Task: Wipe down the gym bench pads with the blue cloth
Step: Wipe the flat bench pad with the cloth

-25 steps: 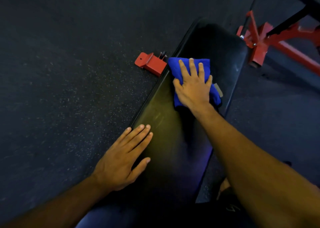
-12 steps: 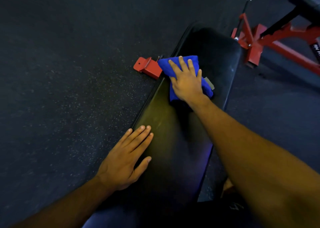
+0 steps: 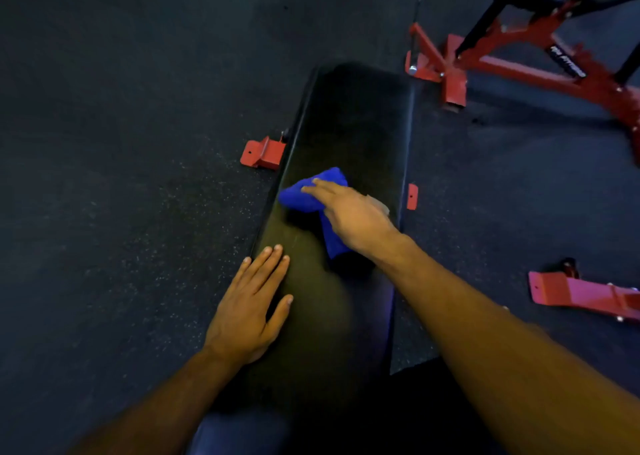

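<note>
A long black bench pad point(image 3: 349, 119) runs away from me down the middle of the head view. A bunched blue cloth point(image 3: 311, 195) lies on its middle. My right hand point(image 3: 349, 215) presses on the cloth with straight fingers, covering its right part. My left hand point(image 3: 252, 302) rests flat on the pad's near left edge, fingers straight, holding nothing.
Red frame feet of the bench stick out at the left point(image 3: 263, 153) and right point(image 3: 412, 196) of the pad. Another red bench frame point(image 3: 519, 63) stands at the back right, and a red foot point(image 3: 585, 293) lies at the right. Dark speckled rubber floor point(image 3: 121, 177) surrounds everything.
My right hand has slid the blue cloth back toward me along the pad, from near the left foot to the middle. The cloth is more bunched. My left hand stays put.
</note>
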The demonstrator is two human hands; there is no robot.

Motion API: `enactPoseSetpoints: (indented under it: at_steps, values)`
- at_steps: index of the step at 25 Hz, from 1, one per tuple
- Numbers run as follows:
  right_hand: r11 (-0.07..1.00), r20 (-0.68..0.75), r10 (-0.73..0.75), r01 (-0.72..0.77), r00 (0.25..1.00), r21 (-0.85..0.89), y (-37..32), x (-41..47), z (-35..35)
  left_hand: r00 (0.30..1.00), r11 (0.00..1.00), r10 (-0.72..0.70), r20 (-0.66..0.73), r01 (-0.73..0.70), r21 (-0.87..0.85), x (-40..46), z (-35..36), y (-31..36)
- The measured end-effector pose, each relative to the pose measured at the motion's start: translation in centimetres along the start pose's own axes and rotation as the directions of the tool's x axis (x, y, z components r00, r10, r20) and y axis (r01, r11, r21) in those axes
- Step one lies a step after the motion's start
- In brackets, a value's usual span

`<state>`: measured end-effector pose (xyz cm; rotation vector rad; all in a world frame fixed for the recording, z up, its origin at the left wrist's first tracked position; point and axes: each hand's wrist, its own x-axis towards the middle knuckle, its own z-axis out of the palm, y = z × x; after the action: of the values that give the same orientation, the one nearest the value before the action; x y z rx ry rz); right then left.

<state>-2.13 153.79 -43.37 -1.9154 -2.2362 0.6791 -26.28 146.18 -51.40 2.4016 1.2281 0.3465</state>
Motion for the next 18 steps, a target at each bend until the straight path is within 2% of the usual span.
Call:
enactPoseSetpoints:
  at_steps: [1,2,3,4,5,6,9,10,12,15,16,18]
  values:
    - [0.988,-0.165,0.118,-0.100,0.979,0.118,0.6,-1.8,-0.5,1.000,1.000,0.005,0.004,-0.005,0.003,-0.1,0.0,0.1]
    - [0.948,-0.326,0.274,-0.197,0.905,0.251,1.4,-3.7,-1.2,1.000,1.000,0.011,0.012,-0.011,0.012,-0.2,0.0,0.2]
    - [0.883,-0.434,0.434,-0.276,0.789,0.381,2.7,-5.7,-1.6,1.000,1.000,0.012,0.017,-0.012,0.019,-0.2,0.1,0.3]
    - [0.808,-0.471,0.564,-0.335,0.679,0.485,4.0,-7.7,-1.6,1.000,1.000,0.013,0.021,-0.013,0.023,-0.1,0.1,0.3]
    - [0.751,-0.460,0.641,-0.376,0.615,0.543,4.8,-9.7,-1.1,1.000,0.999,0.013,0.025,-0.014,0.031,-0.1,0.2,0.3]
    - [0.720,-0.425,0.672,-0.402,0.606,0.566,5.1,-11.3,-0.1,1.000,0.999,0.015,0.025,-0.016,0.040,-0.2,0.2,0.4]
    - [0.704,-0.166,0.643,-0.491,0.748,0.513,3.1,-12.7,4.4,1.000,0.998,0.019,0.023,-0.020,0.065,0.0,0.3,0.6]
    - [0.706,-0.118,0.645,-0.529,0.755,0.471,2.5,-12.3,5.7,0.999,0.998,0.019,0.028,-0.021,0.067,-0.1,0.4,0.6]
    - [0.717,-0.129,0.658,-0.565,0.742,0.408,1.9,-11.6,6.8,1.000,0.998,0.016,0.013,-0.017,0.056,-0.1,0.6,0.4]
    - [0.703,-0.080,0.663,-0.582,0.745,0.408,0.7,-14.4,7.5,1.000,0.999,0.008,0.012,-0.008,0.033,-0.3,0.5,0.4]
    - [0.669,-0.026,0.684,-0.613,0.729,0.420,-0.2,-16.0,7.9,1.000,0.999,0.008,0.016,-0.009,0.030,-0.2,0.3,0.5]
    - [0.520,0.170,0.740,-0.713,0.651,0.470,-1.9,-18.6,8.7,1.000,0.999,0.005,0.015,-0.005,0.036,-0.1,0.6,0.5]
